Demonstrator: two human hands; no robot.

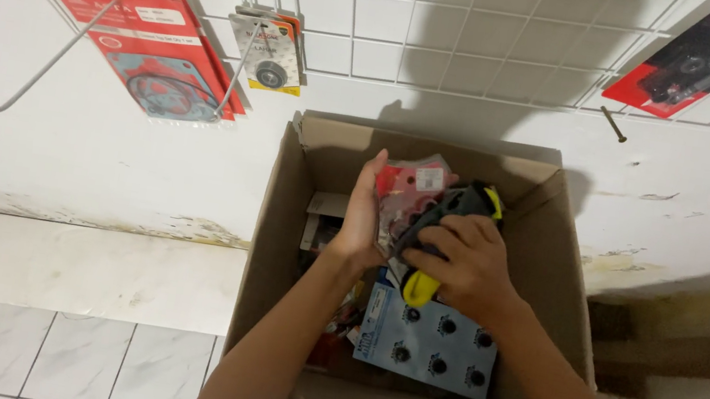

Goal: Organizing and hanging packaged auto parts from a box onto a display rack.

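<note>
An open cardboard box stands on the floor against a white wall. Over it, my left hand holds up a clear packet with a red backing card. My right hand presses a grey cloth with yellow trim against that packet. Below my hands, inside the box, lies a pale blue card with several black round parts, among other packets.
A white wire grid on the wall carries hanging packets: red gasket packs at the left, a small bearing pack beside them, a red and black pack at the top right. White tiles cover the floor at the left.
</note>
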